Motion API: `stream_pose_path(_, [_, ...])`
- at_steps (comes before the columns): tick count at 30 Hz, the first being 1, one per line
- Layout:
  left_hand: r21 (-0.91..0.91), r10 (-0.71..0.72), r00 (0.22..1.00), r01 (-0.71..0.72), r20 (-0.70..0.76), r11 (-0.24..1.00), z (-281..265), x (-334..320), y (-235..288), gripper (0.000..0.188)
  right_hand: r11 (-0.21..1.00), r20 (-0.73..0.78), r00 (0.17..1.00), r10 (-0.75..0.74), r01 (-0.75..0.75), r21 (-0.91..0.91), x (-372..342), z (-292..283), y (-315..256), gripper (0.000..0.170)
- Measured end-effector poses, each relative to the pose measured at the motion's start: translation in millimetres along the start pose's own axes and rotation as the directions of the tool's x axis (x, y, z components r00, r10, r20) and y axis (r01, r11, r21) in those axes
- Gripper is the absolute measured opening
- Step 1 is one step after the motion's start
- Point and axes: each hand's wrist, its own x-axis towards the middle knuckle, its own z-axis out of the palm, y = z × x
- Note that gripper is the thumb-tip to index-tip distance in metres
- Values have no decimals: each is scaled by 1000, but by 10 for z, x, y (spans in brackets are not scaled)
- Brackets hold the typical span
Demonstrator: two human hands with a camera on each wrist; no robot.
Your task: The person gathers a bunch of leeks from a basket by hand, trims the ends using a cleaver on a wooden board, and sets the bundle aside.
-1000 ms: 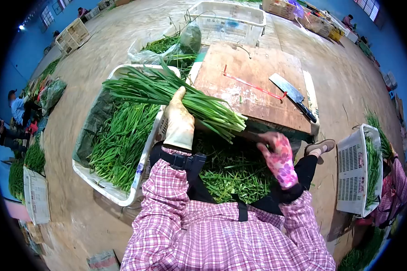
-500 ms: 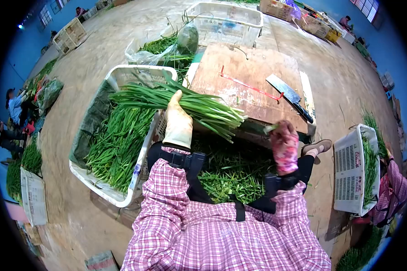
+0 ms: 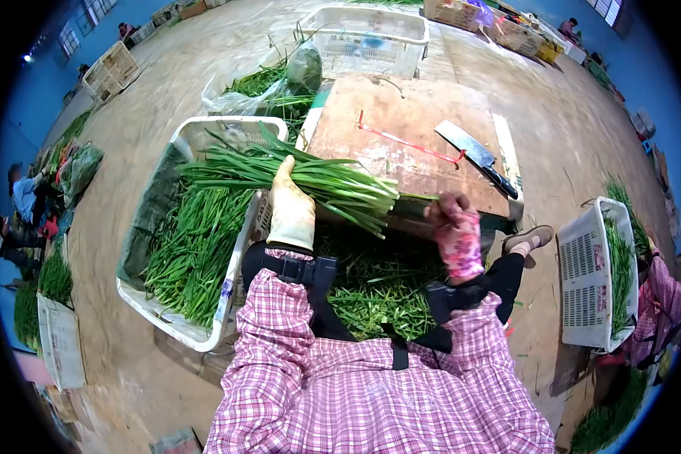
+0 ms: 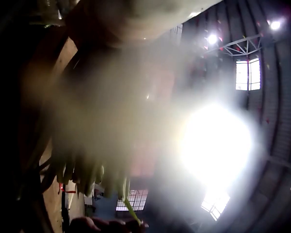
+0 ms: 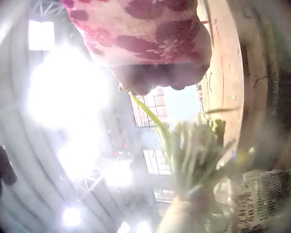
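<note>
My left hand point(image 3: 291, 212), in an off-white glove, grips a thick bunch of long green garlic chives point(image 3: 340, 188). The thumb lies over the top, the pale stem ends point right, and the leaves spread over the crate at left. My right hand point(image 3: 456, 234), in a pink floral sleeve-like glove with bare fingertips, pinches a thin yellow-green stalk point(image 5: 148, 110). That stalk runs from the fingers to the bunch's stem ends. In the left wrist view, glare and blur hide most of the bunch, though stem ends point(image 4: 87, 177) show low down.
A white crate point(image 3: 227, 333) of chives stands at left. Ahead is a wooden board point(image 3: 386, 113) with a cleaver point(image 3: 465, 141) and a red strap point(image 3: 408, 139) on it. Loose trimmings point(image 3: 378, 306) lie between the legs. Another crate point(image 3: 583, 280) stands at right.
The right hand rose from below the board's edge with a pale scrap showing at its fingers, then shifted left toward the stem ends, where it now pinches a stalk. The left hand keeps its grip.
</note>
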Motion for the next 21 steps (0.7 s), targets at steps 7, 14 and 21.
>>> stream_pose_path(7, [-10,40,999,-40,-27,999,-18,105,-177,43,621,-71,983,169,-162,-767,-26,291,316,35])
stream_pose_path(14, [20,-11,1000,11,16,1000,-6,-16,-227,43,873,52,985,164,-121,-472,23,144,651,28])
stream_pose_path(21, [31,0,1000,-1,18,1000,-4,22,-272,44,251,601,797,52,572,-781,-69,-57,462,40])
